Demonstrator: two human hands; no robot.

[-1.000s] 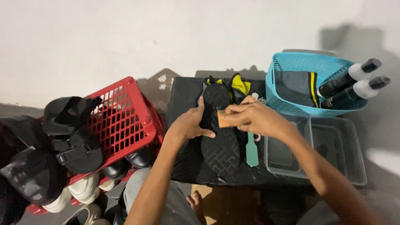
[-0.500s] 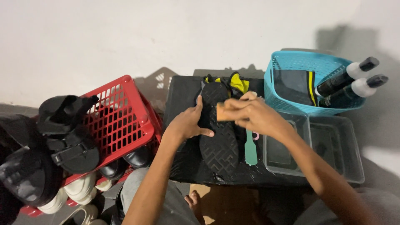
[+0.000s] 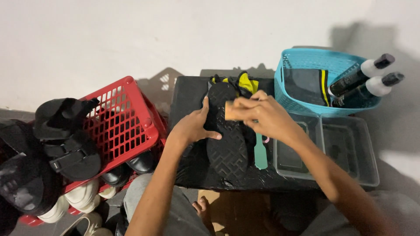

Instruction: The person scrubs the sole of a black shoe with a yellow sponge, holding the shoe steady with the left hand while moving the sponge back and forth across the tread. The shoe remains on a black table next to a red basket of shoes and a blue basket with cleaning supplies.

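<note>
Left hand [image 3: 192,126] is pinning the black rubber-soled sandal [image 3: 227,140], sole up, on the black-covered table [image 3: 188,96]. Right hand [image 3: 262,116] is clamping a tan rectangular sponge block [image 3: 230,110] against the sole. Teal plastic brush handle [image 3: 260,153] is lying just below that grip.

The right hand [image 3: 262,117] is smeared by motion blur and covers most of the tan block [image 3: 230,110] it grips, so the block's far end and the sole area of the black shoe [image 3: 227,140] beneath it cannot be made out. The left hand [image 3: 192,126] hides the shoe's near edge, and the teal brush [image 3: 260,153] shows only its handle, its head lost under the right wrist. At the left edge the pile of black sandals [image 3: 57,140] is cut off, and the footwear under the red basket [image 3: 122,122] is mostly hidden.
</note>
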